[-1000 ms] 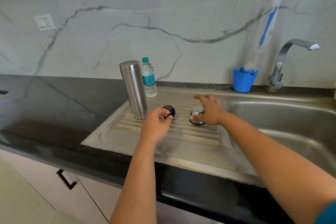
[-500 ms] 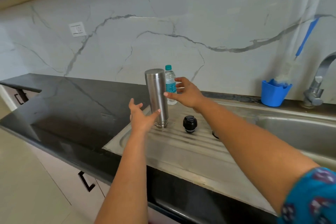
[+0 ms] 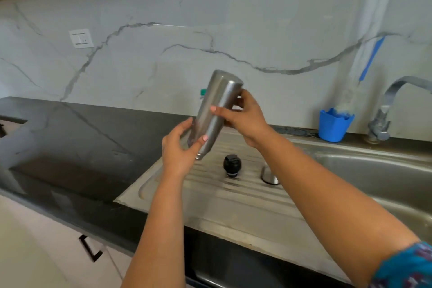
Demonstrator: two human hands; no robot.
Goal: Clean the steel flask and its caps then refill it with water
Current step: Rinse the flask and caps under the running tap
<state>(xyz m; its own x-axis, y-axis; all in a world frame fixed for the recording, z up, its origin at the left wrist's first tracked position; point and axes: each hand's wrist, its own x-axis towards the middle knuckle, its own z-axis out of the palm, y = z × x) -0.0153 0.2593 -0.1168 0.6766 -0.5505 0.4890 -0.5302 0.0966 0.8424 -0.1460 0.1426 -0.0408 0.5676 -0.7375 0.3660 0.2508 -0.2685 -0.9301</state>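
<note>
1. Where half a second ago the tall cylindrical brushed-steel flask point(image 3: 215, 114) stood mouth-down on the ribbed steel draining board point(image 3: 233, 203) with neither hand closed on it, it is now lifted clear of the surface and tilted, its closed base up and to the right, its mouth low and to the left.
2. The left hand point(image 3: 180, 149) has closed round the lower part of the flask near the mouth, thumb across the front and fingers behind.
3. The right hand point(image 3: 243, 119) grips the upper body just under the base, forefinger laid across the steel, the other fingers curled behind it.
4. Both caps lie untouched on the draining board: the round black plastic inner stopper point(image 3: 232, 166) sits just below and right of the left hand, and the small steel outer cap point(image 3: 268, 175) lies farther right, partly hidden under the right forearm.
5. A clear plastic water bottle with a green cap point(image 3: 203, 94) stands behind the flask, almost wholly hidden by it.
6. My reading is that the washed flask, drained upside down, is being turned upright for refilling, so the cleaning seems done and the filling step is starting.
7. The curved steel tap point(image 3: 388, 110) and the blue plastic holder point(image 3: 333, 126) stand well to the right of the right hand, beyond the sink basin point(image 3: 374, 177).
</note>
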